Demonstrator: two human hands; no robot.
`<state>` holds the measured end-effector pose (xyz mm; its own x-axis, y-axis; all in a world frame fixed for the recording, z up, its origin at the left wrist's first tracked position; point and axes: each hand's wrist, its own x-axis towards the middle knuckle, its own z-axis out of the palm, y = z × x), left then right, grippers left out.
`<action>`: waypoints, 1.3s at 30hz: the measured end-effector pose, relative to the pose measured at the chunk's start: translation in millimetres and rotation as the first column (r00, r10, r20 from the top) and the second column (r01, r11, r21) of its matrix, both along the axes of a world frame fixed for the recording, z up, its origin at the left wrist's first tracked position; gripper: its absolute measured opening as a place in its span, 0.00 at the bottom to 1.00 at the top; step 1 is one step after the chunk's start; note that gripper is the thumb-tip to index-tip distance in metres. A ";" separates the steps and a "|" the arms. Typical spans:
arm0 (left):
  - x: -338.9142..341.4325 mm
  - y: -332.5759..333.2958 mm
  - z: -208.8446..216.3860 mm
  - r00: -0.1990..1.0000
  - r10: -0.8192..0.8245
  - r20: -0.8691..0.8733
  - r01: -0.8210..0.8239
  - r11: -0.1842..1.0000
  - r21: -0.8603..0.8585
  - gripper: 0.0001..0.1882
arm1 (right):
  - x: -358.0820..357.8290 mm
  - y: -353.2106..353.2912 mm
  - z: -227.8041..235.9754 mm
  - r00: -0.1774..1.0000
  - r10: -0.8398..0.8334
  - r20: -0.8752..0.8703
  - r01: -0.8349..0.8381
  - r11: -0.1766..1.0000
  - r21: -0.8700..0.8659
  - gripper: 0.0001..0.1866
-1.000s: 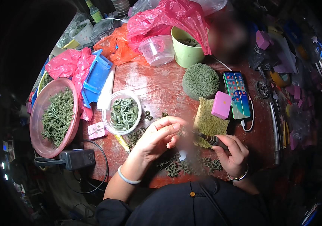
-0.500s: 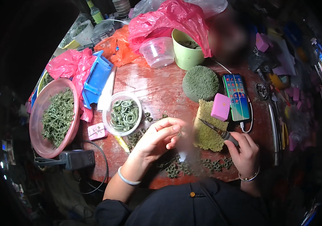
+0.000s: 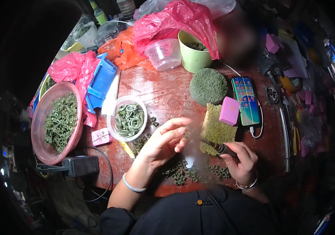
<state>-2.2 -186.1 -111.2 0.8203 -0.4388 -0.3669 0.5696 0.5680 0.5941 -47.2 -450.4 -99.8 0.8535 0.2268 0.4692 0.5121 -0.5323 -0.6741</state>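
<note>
My left hand (image 3: 166,140) is raised over the middle of the table, thumb and fingertips pinched on a small greenish piece (image 3: 187,133) that is partly blurred. In my right hand (image 3: 241,159) is a thin pointed metal tool with a thick dark handle (image 3: 224,149). The tool points left toward the pinched piece; its tip is lost in a hazy smear, so contact cannot be told. Beneath the tool lies a yellow-green sponge (image 3: 219,131) with a pink block (image 3: 229,111) on its upper right corner. Small dark green branched pieces (image 3: 179,172) are scattered below my hands.
Left of my hands stand a clear tub of green rings (image 3: 129,119) and a pink bowl of green pieces (image 3: 78,129). A round green pad (image 3: 209,87) and a plugged-in phone (image 3: 247,101) lie beyond the sponge. A black power bank (image 3: 82,166) has a looping cable.
My right hand has moved left, bringing the tool off the sponge's middle toward the fingers of my left hand. The left hand has barely moved and keeps its pinch.
</note>
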 end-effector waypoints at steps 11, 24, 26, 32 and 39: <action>-2.9 0.6 -0.5 0.999 -0.023 0.027 0.023 1.000 0.000 0.16 | -0.9 1.9 0.5 1.000 -0.002 0.000 0.002 1.000 -0.017 0.15; -2.0 3.5 -2.1 0.999 -0.033 0.014 0.034 0.996 -0.084 0.15 | 0.7 2.6 2.5 1.000 0.010 -0.003 -0.010 0.999 -0.047 0.16; -2.3 3.5 -2.4 0.999 -0.031 0.017 0.033 0.996 -0.083 0.15 | 1.0 3.2 3.8 1.000 0.011 -0.003 -0.011 0.999 -0.053 0.16; -2.4 3.5 -1.7 0.999 -0.031 0.024 0.033 0.996 -0.082 0.15 | 1.4 3.7 5.2 1.000 0.014 -0.007 -0.014 0.998 -0.062 0.16; -2.1 1.2 -0.7 1.000 -0.023 0.010 0.023 0.999 -0.039 0.15 | 1.3 3.4 5.5 1.000 0.014 0.001 -0.014 0.998 -0.054 0.15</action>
<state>-4.3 -184.9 -111.9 0.8130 -0.4716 -0.3415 0.5774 0.5775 0.5771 -45.9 -447.0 -94.3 0.8494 0.2639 0.4570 0.5206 -0.5610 -0.6436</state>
